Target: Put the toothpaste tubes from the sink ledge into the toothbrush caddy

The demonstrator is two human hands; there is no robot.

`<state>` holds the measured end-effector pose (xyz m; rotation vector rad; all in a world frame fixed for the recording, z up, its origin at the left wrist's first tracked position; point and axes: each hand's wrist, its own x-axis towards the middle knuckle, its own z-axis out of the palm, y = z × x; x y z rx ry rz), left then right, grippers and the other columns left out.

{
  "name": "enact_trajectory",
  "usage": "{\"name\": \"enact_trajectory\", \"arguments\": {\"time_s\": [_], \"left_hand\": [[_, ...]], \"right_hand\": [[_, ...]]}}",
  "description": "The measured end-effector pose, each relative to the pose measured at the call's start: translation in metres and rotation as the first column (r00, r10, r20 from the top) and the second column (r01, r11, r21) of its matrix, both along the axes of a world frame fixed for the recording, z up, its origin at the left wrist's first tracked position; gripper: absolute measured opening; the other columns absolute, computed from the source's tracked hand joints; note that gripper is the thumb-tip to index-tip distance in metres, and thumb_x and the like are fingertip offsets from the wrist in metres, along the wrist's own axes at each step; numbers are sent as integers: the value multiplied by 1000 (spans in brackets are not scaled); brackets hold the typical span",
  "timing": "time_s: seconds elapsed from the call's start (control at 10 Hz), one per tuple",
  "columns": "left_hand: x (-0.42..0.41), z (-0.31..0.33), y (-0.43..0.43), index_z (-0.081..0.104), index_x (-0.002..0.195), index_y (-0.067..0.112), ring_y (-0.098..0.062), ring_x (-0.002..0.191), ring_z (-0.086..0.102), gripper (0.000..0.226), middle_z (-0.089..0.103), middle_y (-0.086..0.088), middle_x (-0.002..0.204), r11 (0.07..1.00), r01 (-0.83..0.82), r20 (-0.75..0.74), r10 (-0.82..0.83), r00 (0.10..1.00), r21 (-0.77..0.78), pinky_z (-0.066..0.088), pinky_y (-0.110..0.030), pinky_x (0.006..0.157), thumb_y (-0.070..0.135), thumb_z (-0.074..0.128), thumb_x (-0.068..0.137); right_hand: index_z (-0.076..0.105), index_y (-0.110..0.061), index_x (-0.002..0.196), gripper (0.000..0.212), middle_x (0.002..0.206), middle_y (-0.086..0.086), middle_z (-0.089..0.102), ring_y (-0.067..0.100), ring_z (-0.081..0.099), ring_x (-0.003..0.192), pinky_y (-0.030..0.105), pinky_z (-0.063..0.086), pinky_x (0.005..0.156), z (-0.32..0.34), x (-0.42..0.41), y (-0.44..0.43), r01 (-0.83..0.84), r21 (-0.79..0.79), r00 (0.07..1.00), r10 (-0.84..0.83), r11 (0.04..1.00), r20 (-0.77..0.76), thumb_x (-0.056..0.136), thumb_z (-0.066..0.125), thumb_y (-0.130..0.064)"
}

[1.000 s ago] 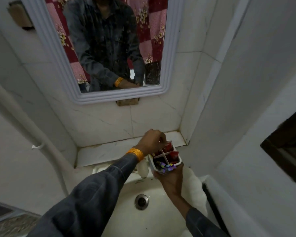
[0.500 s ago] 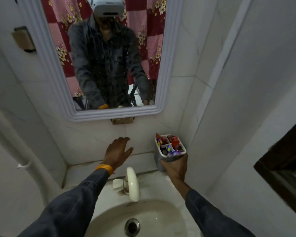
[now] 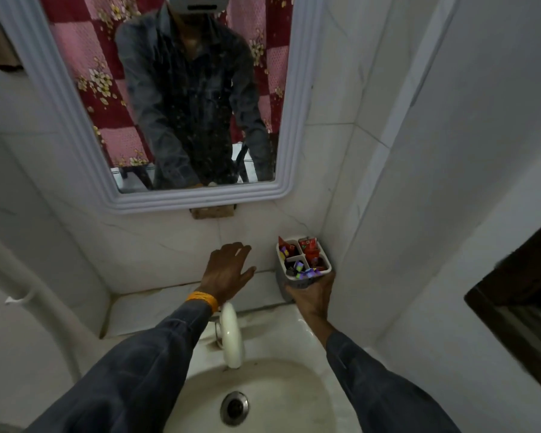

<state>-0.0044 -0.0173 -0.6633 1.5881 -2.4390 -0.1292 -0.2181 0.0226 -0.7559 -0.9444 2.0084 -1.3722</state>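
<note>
Tubes (image 3: 310, 252): red and purple packs, standing in the white four-cell caddy (image 3: 325, 266) on the ledge (image 3: 169, 303), right corner by the wall. Right hand (image 3: 312, 297) clasps the caddy's near side. Left hand (image 3: 228, 271) empty, fingers spread, above the ledge behind the tap (image 3: 230, 334).

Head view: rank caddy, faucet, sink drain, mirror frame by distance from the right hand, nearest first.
1. Toothbrush caddy: held by the right hand, in the ledge's right corner.
2. Faucet: to its left, at the basin's back.
3. Sink drain: lower left, in the basin.
4. Mirror frame: up on the wall.
</note>
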Motion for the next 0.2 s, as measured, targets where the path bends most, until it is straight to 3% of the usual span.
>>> {"name": "enact_trajectory", "arguments": {"time_s": [0.2], "left_hand": [[10,20,12,54,135,12,-32,122,56,51,59,-14,136,989,-59,-83,48,995,-133,46,-44,100,41,57,93]], "right_hand": [[29,6,158,139,151,26,44,44,41,142,55,40,118,27,15,49,-13,17,973,17,1000,-229,48,104,-35]]}}
